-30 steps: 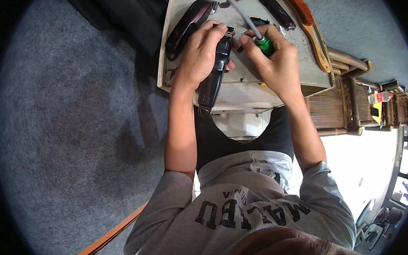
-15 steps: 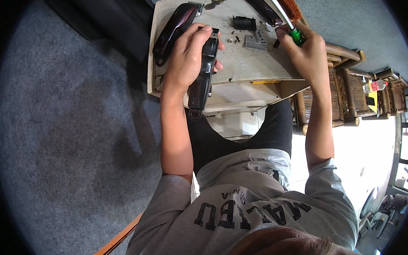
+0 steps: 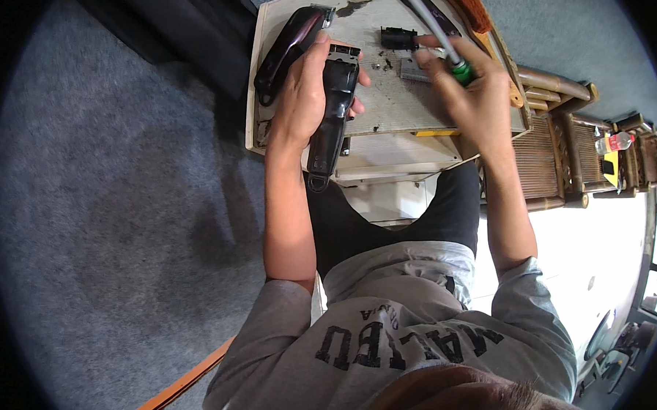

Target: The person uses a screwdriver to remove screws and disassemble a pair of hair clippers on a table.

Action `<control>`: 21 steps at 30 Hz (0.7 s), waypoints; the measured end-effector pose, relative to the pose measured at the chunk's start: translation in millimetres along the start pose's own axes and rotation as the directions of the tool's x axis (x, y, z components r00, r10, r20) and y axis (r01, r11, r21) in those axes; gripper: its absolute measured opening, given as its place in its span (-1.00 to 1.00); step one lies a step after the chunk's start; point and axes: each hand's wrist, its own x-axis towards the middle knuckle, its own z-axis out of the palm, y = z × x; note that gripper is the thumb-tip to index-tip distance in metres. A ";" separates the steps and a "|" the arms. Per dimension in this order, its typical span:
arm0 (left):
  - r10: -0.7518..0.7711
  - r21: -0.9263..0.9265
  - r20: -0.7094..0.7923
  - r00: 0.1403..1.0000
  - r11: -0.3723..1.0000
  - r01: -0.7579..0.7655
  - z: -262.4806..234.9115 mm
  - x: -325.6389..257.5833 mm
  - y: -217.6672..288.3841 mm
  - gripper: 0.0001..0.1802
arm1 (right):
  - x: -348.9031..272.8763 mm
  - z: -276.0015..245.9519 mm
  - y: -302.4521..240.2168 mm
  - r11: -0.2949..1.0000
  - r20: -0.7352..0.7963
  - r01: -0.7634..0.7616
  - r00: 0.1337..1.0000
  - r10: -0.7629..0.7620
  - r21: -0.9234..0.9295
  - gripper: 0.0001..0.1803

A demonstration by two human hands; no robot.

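Observation:
My left hand is wrapped around a black hair clipper, its blade end facing away from me and its rounded end hanging past the table's near edge. My right hand has a screwdriver tucked in it, with a green handle and a long pale shaft pointing up and away. Its thumb and forefinger stretch toward a small black part; whether they touch it I cannot tell. Below that part are a flat toothed clipper blade and several tiny screws. A dark maroon clipper lies beside my left hand.
A long black piece and an orange-bristled brush lie at the table's far right. The small pale table has an open shelf beneath. Bamboo seats stand to the right, with a bottle on one.
My right hand has moved left toward the small black part, its fingers opening out with the screwdriver still in it. The left hand's clipper has tilted slightly, showing more of its blade end.

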 end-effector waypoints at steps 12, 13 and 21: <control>0.030 0.011 0.005 1.000 0.999 -0.030 -2.3 -0.5 -3.7 -0.20 | 0.3 45.0 -32.9 0.992 0.154 0.058 0.985 -0.075 0.112 -0.67; 0.027 -0.022 -0.003 1.000 0.999 -0.027 -1.8 -1.1 -3.3 -0.23 | -0.2 45.3 -32.8 0.992 0.163 0.061 0.983 -0.079 0.111 -0.67; 0.006 0.032 -0.019 1.000 0.999 -0.005 1.3 -4.1 1.6 -0.30 | -0.2 47.7 -26.4 0.982 0.230 0.001 0.972 -0.045 0.187 -0.70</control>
